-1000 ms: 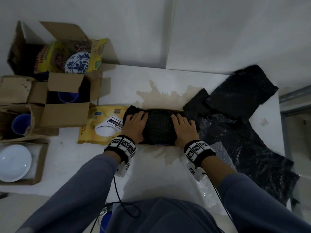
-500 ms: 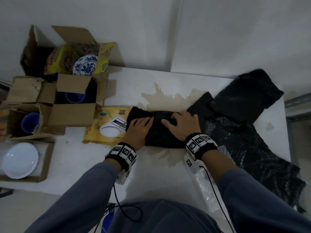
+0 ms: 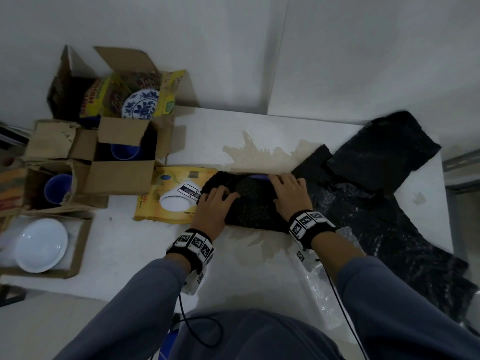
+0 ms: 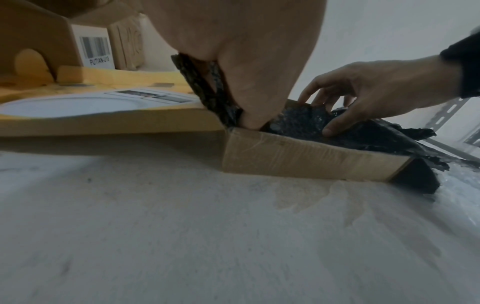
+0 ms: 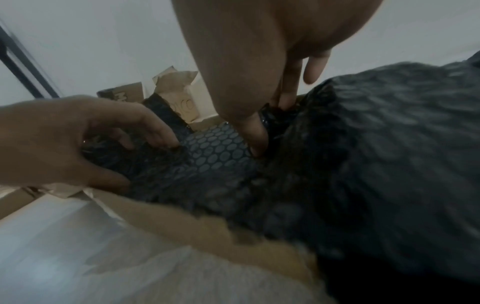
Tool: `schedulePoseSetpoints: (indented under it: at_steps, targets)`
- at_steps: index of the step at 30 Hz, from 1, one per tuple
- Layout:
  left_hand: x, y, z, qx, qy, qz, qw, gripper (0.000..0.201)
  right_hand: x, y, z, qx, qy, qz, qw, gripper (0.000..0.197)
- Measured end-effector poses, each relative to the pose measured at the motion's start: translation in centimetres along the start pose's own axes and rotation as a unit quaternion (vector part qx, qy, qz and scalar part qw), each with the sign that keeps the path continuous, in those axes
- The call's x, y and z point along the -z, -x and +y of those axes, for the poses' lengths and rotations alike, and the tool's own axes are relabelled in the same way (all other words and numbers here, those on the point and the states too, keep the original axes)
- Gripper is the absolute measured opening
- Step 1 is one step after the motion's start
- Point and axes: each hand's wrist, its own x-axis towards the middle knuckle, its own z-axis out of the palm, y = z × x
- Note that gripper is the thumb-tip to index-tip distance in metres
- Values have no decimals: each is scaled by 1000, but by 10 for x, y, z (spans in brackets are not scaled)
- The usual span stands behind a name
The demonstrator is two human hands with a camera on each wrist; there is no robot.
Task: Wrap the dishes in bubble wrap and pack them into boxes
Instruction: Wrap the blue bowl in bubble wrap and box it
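On a stained white bench [image 3: 161,258] set against a pale wall, a dish bundled in black bubble wrap [image 3: 253,203] sits in a shallow cardboard box [image 4: 306,159], a sliver of blue rim showing at its far edge. The left hand [image 3: 214,206] presses the wrap's left end with fingers loosely spread; the right hand [image 3: 292,194] curls its fingers over the right side, tucking wrap in. The bundle looks soft outside, breakable within, best held from both sides underneath. More black wrap [image 3: 384,203] lies right; open boxes [image 3: 119,178] of dishes stand left.
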Motion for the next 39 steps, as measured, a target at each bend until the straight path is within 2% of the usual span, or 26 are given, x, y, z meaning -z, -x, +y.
schedulePoseSetpoints:
  at_steps: [2,5,7,9,11,14,15,17,20,22,23,24,25,27,29,31,34,35,36,39]
  targets:
    - [1,1,1,6,6,10,1000,70,2,-3,-3,-16,0,0,1000,66]
    - [3,4,1,13,23,31,999,63,10,-7,-3,-8,-19,10,1000,48]
    - [6,7,1,24,54,63,996,55,20,-9,2,-36,-112,0,993,31]
    - [12,9,0,40,93,102,990,46,28,-10,9,-83,-257,1,963,17]
    - [17,9,-1,65,139,149,977,37,34,-10,12,-88,-386,13,918,6]
    - [25,8,6,139,211,240,937,31,43,-4,11,-59,-497,50,864,27]
    - [28,8,10,180,249,252,918,29,47,-1,11,-51,-516,67,853,30]
    - [30,6,17,275,355,226,864,29,53,3,11,-40,-555,96,825,22]
    - [36,1,23,368,513,192,751,49,57,6,11,-43,-580,122,804,20]
    - [47,-1,31,374,634,143,661,50,57,7,12,-53,-587,123,798,28]
    - [53,-2,36,352,700,115,611,46,55,7,13,-60,-587,119,799,30]
    - [60,-2,40,321,741,104,581,46,52,8,14,-66,-586,110,800,29]
    - [65,-2,43,289,749,110,586,54,49,8,15,-73,-587,96,800,24]
    - [66,-5,41,247,718,134,637,70,47,10,15,-82,-602,62,792,9]
    - [67,-8,36,229,680,154,679,76,48,12,13,-81,-619,64,779,10]
    - [71,-8,33,215,658,169,702,75,50,11,11,-86,-622,79,774,18]
    - [77,-8,29,208,651,201,702,67,53,12,11,-89,-601,91,789,53]
    - [79,-8,29,203,654,205,699,64,54,12,11,-85,-598,97,791,58]
    - [82,-7,29,194,654,205,702,62,56,13,10,-86,-598,98,791,56]
    - [91,-4,27,139,647,183,727,61,68,14,4,-79,-628,118,765,18]
